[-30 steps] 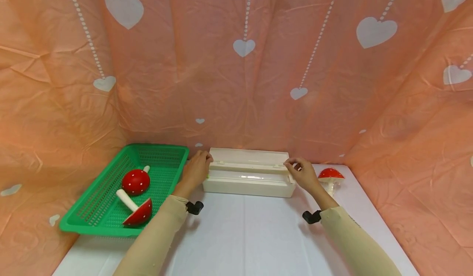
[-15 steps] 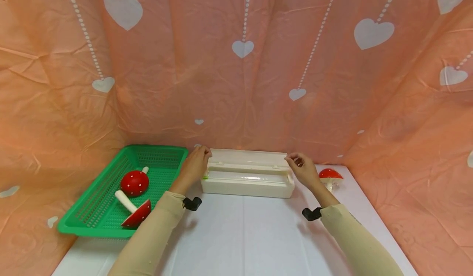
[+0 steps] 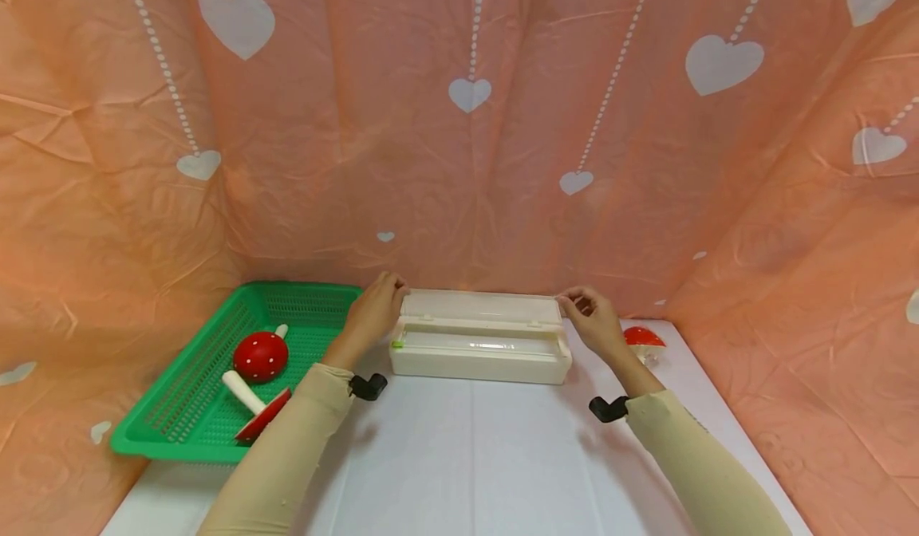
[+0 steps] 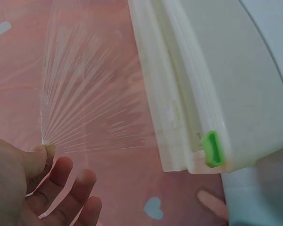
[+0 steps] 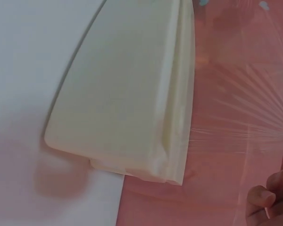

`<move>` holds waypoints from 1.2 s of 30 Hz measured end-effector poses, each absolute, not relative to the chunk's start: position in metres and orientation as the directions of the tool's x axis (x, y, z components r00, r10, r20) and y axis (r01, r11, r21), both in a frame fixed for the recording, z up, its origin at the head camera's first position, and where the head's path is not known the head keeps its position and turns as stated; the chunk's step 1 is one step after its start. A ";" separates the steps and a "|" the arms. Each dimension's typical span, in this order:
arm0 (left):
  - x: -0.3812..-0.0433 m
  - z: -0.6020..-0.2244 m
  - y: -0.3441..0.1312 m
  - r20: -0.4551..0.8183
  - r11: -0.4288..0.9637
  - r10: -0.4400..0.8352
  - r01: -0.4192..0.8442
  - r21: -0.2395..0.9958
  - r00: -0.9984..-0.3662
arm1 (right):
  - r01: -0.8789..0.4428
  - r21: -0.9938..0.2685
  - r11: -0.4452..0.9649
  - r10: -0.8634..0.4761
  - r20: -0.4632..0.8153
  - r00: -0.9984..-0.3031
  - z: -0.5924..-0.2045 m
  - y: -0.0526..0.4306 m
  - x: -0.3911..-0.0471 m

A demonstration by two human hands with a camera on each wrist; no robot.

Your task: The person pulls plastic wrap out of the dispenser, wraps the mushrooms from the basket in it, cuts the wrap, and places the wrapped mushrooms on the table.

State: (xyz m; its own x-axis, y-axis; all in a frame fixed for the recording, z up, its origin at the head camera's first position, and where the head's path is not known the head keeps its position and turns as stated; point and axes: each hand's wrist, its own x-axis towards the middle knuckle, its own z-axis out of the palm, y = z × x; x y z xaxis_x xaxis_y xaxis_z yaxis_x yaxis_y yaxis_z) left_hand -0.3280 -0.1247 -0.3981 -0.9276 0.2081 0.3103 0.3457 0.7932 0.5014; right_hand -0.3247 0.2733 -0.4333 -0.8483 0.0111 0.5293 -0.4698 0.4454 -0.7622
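A white cling film dispenser stands at the back of the table with its lid raised. At its left end is a green slider. Thin clear cling film stretches from it, its creases fanning out from a gathered corner. That corner is pinched between thumb and index finger of my left hand. My right hand, by the dispenser's right end, pinches the other corner. In the right wrist view the creases run to that hand, whose fingertips are mostly cut off by the frame edge.
A green plastic basket on the left holds two red toy mushrooms with white spots. Another red-capped mushroom stands behind my right wrist. A pink curtain with hearts hangs right behind the dispenser.
Both hands have moved up and slightly back from the dispenser, drawing the cling film with them. More of the raised lid shows between them. The basket and mushrooms stay put.
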 end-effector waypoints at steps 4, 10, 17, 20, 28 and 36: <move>-0.326 -0.392 -0.124 0.324 0.789 0.211 0.356 0.500 -0.922 | -0.495 -0.754 0.432 0.010 0.553 -0.833 -0.422 0.269 -0.318; -0.325 -0.384 -0.124 0.355 0.776 0.219 0.383 0.501 -0.909 | -0.512 -0.749 0.421 -0.017 0.558 -0.830 -0.394 0.261 -0.299; -0.326 -0.374 -0.123 0.394 0.763 0.221 0.410 0.500 -0.892 | -0.519 -0.748 0.413 -0.016 0.564 -0.826 -0.381 0.260 -0.294; -0.326 -0.371 -0.123 0.408 0.761 0.207 0.409 0.504 -0.889 | -0.530 -0.751 0.393 -0.012 0.573 -0.820 -0.378 0.261 -0.295; -0.327 -0.360 -0.121 0.445 0.754 0.190 0.420 0.504 -0.875 | -0.537 -0.756 0.374 0.008 0.582 -0.813 -0.367 0.260 -0.295; -0.329 -0.347 -0.121 0.482 0.744 0.194 0.449 0.495 -0.854 | -0.569 -0.738 0.362 0.013 0.615 -0.789 -0.357 0.258 -0.296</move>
